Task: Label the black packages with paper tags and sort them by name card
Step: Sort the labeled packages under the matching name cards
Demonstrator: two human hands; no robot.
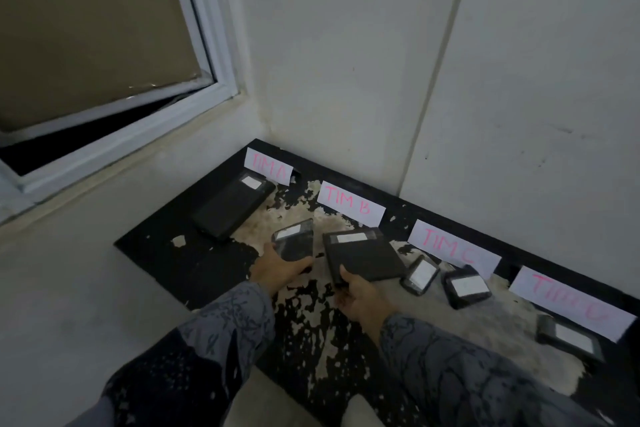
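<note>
Several black packages with white paper tags lie on a worn black table (166,243) below name cards propped on the wall. A long package (232,205) rests under the card TIM A (267,166). Under TIM B (350,206), my left hand (277,267) grips a small glossy package (295,243) and my right hand (360,295) holds the near edge of a flat package (363,256). Two small packages (419,274) (465,286) sit below TIM C (453,250). Another package (571,338) lies under the rightmost card (568,302).
The table sits in a corner between white wall panels (346,62). A white-framed window (145,104), partly open, is on the left wall above a ledge. The tabletop's black paint is peeling in the middle. My patterned sleeves cover both forearms.
</note>
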